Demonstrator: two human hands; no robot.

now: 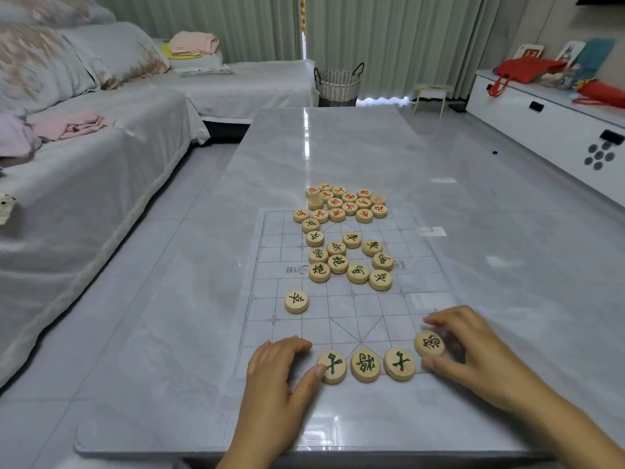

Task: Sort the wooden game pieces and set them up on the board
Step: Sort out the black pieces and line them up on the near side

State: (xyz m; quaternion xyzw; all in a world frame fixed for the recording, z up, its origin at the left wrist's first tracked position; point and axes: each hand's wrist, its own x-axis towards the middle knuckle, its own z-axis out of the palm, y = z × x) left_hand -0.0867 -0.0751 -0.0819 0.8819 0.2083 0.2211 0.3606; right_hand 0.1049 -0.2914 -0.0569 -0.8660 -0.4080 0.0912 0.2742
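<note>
A transparent game board with a faint grid lies on the grey table. Three round wooden pieces with dark characters stand in a row at its near edge: one, one and one. My left hand rests beside the leftmost one, its thumb touching the piece's edge. My right hand pinches a fourth dark-marked piece, tilted just right of the row. Several dark-marked pieces cluster mid-board, one lies apart at the left. Several red-marked pieces are bunched at the far edge.
The table is long and glossy. A covered sofa with folded cloths runs along the left. A wicker basket and a small stool stand beyond the table's far end. A white cabinet with red bags lines the right.
</note>
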